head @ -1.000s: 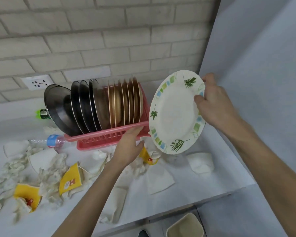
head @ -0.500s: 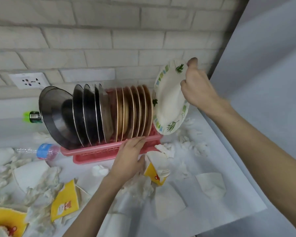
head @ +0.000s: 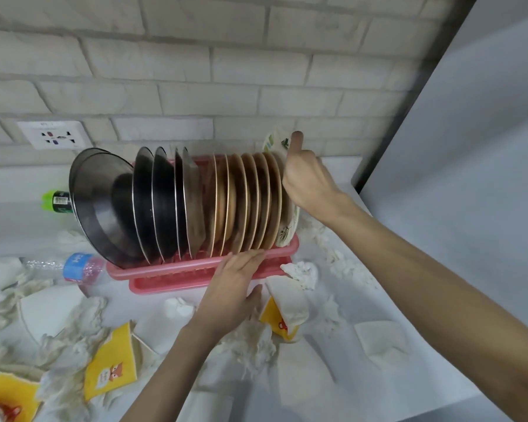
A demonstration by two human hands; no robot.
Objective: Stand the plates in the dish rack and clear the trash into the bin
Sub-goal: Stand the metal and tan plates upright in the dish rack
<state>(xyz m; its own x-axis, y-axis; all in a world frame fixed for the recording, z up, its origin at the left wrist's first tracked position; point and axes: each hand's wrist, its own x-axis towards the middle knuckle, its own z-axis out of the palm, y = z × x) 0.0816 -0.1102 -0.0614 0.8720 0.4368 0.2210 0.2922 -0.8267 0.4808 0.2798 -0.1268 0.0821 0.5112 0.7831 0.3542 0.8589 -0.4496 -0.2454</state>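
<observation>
One leaf-print plate [head: 276, 141] stands on edge, gripped at its rim by my right hand [head: 308, 181], its face toward the tan plates [head: 247, 202] left of that grip. My left hand [head: 235, 287] presses flat-fingered on the rack [head: 165, 274] front. Crumpled paper [head: 250, 345] litters the white counter [head: 317, 391] below, with a brick wall [head: 226, 71] beyond.
</observation>
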